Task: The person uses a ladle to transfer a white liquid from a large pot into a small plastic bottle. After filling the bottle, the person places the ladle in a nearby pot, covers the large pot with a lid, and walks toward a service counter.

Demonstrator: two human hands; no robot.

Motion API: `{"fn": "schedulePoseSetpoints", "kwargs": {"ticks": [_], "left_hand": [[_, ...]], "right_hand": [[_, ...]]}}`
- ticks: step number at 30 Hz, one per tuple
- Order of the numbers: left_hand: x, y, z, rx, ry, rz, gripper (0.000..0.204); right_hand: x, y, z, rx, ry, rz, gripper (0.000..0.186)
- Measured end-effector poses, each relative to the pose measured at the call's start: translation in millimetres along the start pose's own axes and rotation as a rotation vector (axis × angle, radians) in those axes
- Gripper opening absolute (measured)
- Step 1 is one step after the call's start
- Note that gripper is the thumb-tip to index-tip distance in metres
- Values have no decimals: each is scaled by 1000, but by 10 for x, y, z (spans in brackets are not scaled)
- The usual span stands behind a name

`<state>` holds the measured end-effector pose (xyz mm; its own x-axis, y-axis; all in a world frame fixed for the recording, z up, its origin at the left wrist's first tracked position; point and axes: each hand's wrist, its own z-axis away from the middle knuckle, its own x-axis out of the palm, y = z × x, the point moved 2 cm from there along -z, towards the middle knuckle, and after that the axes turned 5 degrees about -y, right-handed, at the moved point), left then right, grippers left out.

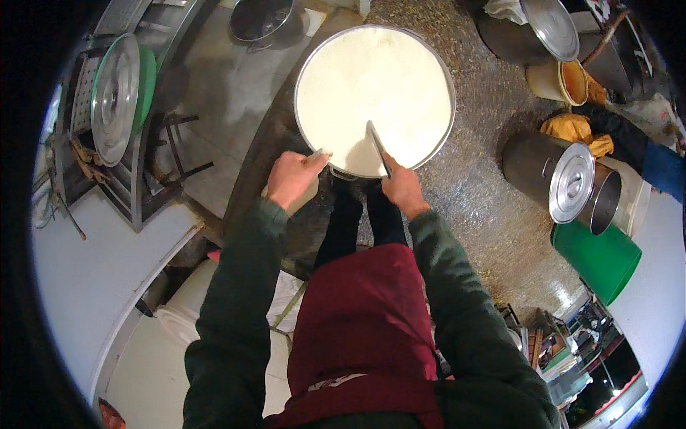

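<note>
A wide round metal pot [453, 107] stands before me, filled nearly to its rim with a smooth creamy-white liquid [371, 86]. My right hand [404, 187] is wrapped round the flat metal handle of a utensil [376, 145] at the pot's near edge. The handle slants down into the liquid, and whatever is at its far end is hidden. At the near left rim, my left hand [291, 179] is closed on a pale, rounded container [307, 197]. My hand and sleeve cover much of it, so its exact kind does not show.
Left of me is a metal rack [137, 171] with a lid [116, 100] and a green basin [147, 86]. A dark metal pot [263, 20] stands beyond. On the right are a lidded pot [527, 168], a green bucket [597, 259] and an orange-lined tub [552, 80]. The floor looks wet.
</note>
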<state>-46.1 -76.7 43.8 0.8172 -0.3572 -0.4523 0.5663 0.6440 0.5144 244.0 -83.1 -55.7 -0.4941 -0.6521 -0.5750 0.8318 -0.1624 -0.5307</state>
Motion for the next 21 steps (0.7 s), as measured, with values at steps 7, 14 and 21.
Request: {"fn": "schedulePoseSetpoints", "kwargs": {"ticks": [7,14,21], "left_hand": [[272,341,-844,-23,-75,-502,66],[463,692,-1308,94,-69,-909,50],[131,1050,-1430,148,16,-956,53]], "right_hand": [[42,159,1225,11,108,-338,71],[-59,258,2107,99,63,-417,67],[-172,269,2486,-23,213,-393,71]]}}
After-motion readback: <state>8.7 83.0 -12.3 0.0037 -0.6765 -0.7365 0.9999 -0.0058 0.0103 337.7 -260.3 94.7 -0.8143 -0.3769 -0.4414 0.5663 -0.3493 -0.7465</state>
